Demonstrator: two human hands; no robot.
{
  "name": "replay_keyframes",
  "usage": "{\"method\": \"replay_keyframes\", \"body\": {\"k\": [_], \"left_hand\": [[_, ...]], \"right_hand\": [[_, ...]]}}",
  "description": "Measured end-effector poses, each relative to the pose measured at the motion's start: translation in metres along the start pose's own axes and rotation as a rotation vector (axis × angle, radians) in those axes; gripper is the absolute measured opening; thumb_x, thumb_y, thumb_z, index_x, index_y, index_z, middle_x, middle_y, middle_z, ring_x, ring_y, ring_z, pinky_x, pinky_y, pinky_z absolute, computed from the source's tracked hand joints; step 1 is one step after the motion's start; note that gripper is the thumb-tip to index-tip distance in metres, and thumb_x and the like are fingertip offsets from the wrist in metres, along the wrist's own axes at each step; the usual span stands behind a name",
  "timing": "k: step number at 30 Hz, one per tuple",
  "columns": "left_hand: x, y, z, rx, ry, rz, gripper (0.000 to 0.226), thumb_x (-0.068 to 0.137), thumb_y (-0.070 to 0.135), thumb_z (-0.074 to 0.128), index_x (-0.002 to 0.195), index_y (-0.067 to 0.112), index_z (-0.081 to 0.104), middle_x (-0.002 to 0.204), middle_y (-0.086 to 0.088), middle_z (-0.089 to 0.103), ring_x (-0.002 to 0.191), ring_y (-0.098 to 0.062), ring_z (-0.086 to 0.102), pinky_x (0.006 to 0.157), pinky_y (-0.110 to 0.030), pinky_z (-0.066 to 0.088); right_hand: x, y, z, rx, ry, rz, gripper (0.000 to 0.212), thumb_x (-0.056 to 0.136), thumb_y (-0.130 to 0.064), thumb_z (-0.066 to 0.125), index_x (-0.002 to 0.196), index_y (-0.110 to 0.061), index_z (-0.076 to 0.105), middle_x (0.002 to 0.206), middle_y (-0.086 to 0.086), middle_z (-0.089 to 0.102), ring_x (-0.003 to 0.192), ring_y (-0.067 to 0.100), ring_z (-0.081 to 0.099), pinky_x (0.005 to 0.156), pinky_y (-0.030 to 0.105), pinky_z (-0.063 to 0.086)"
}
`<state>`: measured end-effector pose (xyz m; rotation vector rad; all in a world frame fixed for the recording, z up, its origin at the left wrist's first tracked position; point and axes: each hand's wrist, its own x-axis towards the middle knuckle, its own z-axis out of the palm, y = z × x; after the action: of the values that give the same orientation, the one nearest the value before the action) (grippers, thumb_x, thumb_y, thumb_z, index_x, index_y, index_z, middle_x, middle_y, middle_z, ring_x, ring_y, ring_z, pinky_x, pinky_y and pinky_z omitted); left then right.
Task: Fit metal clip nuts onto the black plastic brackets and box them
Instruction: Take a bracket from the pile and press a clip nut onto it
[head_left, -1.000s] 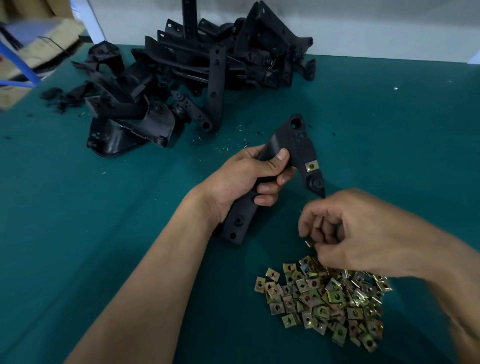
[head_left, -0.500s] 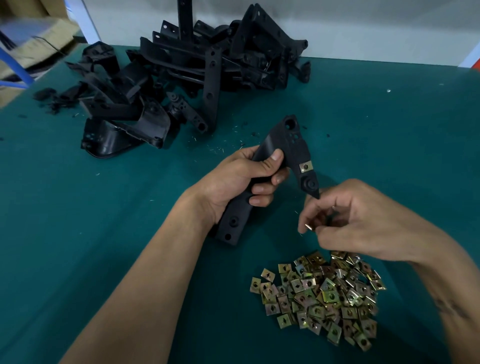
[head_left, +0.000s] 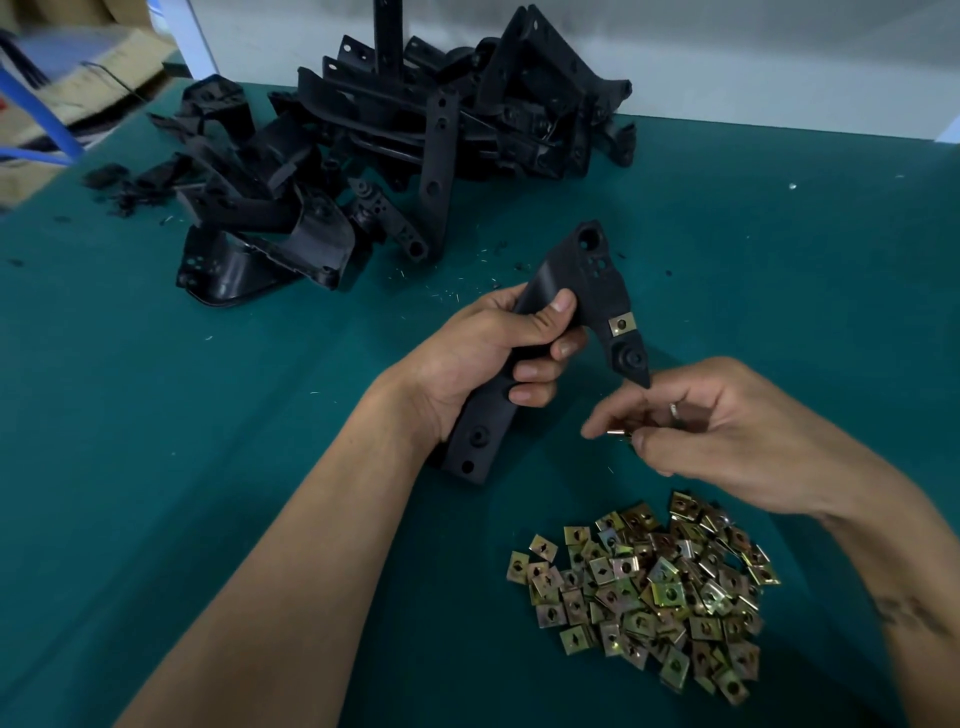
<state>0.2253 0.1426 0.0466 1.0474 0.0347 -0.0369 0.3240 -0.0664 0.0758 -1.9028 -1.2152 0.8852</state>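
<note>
1. Unfitted brackets remain heaped at the bench's far left; no box is visible.
2. Your left hand stays wrapped around the black bracket, which already carries one fitted clip nut.
3. Your right hand has lifted off the clip nut pile and now pinches a single clip nut just below the bracket's lower tip. Judged ready for fitting.
</note>
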Motion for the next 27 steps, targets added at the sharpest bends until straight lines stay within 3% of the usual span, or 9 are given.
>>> {"method": "replay_keyframes", "body": {"k": [3, 4, 6, 9, 13, 19, 23, 27], "left_hand": [[-0.001, 0.001, 0.0, -0.007, 0.009, -0.001, 0.019, 0.104, 0.022, 0.051, 0.118, 0.012, 0.041, 0.072, 0.002, 0.047, 0.048, -0.005, 0.033, 0.042, -0.017, 0.032], [-0.001, 0.001, 0.0, -0.009, 0.01, -0.002, 0.02, 0.104, 0.022, 0.051, 0.118, 0.012, 0.041, 0.072, 0.002, 0.047, 0.048, -0.005, 0.032, 0.042, -0.017, 0.032], [-0.001, 0.0, -0.001, -0.013, 0.009, -0.001, 0.019, 0.104, 0.022, 0.051, 0.117, 0.012, 0.041, 0.072, 0.002, 0.047, 0.048, -0.005, 0.032, 0.042, -0.018, 0.032], [-0.002, 0.0, -0.003, -0.021, 0.001, -0.003, 0.016, 0.104, 0.022, 0.052, 0.113, 0.012, 0.044, 0.071, 0.002, 0.048, 0.048, -0.005, 0.033, 0.042, -0.018, 0.033], [-0.002, -0.002, -0.004, -0.048, -0.029, -0.009, 0.013, 0.102, 0.022, 0.054, 0.095, 0.012, 0.05, 0.072, 0.001, 0.048, 0.047, -0.005, 0.033, 0.041, -0.018, 0.032], [-0.005, -0.003, 0.0, -0.052, -0.164, -0.08, 0.023, 0.102, 0.021, 0.053, 0.118, 0.007, 0.043, 0.071, 0.001, 0.046, 0.047, -0.004, 0.034, 0.042, -0.017, 0.032], [-0.007, -0.004, 0.001, -0.032, -0.197, -0.094, 0.023, 0.094, 0.025, 0.062, 0.097, 0.009, 0.046, 0.07, 0.0, 0.045, 0.047, -0.004, 0.033, 0.042, -0.018, 0.029], [-0.006, -0.003, -0.001, -0.042, -0.22, -0.105, 0.033, 0.091, 0.028, 0.073, 0.094, 0.009, 0.046, 0.071, -0.001, 0.045, 0.047, -0.004, 0.034, 0.042, -0.017, 0.031]], "right_hand": [[-0.002, 0.001, -0.006, 0.056, -0.016, 0.02, 0.022, 0.082, -0.015, 0.063, 0.095, -0.023, 0.077, 0.071, -0.015, 0.065, 0.062, 0.04, 0.053, 0.062, 0.054, 0.051], [-0.003, 0.003, -0.009, 0.069, -0.013, 0.033, 0.023, 0.081, -0.013, 0.062, 0.095, -0.022, 0.077, 0.072, -0.015, 0.066, 0.064, 0.038, 0.056, 0.066, 0.052, 0.055], [-0.005, 0.005, -0.015, 0.117, 0.023, 0.052, 0.032, 0.082, -0.008, 0.062, 0.1, -0.027, 0.08, 0.066, -0.001, 0.061, 0.061, 0.025, 0.054, 0.061, 0.033, 0.051], [-0.006, 0.005, -0.022, 0.305, 0.156, 0.022, 0.036, 0.086, 0.016, 0.058, 0.083, -0.013, 0.08, 0.061, 0.012, 0.06, 0.056, 0.02, 0.053, 0.05, 0.023, 0.045], [-0.002, -0.002, -0.019, 0.628, 0.298, -0.063, 0.015, 0.077, -0.003, 0.064, 0.081, -0.005, 0.079, 0.07, 0.015, 0.064, 0.061, 0.021, 0.06, 0.052, 0.022, 0.049], [0.01, -0.011, 0.003, 0.956, 0.437, -0.219, 0.01, 0.085, -0.009, 0.066, 0.083, -0.01, 0.076, 0.079, 0.005, 0.067, 0.067, 0.014, 0.063, 0.059, 0.018, 0.052], [0.011, -0.013, 0.008, 1.03, 0.43, -0.259, 0.018, 0.092, -0.008, 0.059, 0.086, -0.012, 0.075, 0.081, 0.005, 0.067, 0.068, 0.013, 0.064, 0.059, 0.017, 0.052], [0.014, -0.015, 0.008, 1.009, 0.491, -0.256, 0.013, 0.089, -0.008, 0.064, 0.088, -0.012, 0.077, 0.077, 0.006, 0.067, 0.064, 0.013, 0.062, 0.055, 0.016, 0.051]]}}
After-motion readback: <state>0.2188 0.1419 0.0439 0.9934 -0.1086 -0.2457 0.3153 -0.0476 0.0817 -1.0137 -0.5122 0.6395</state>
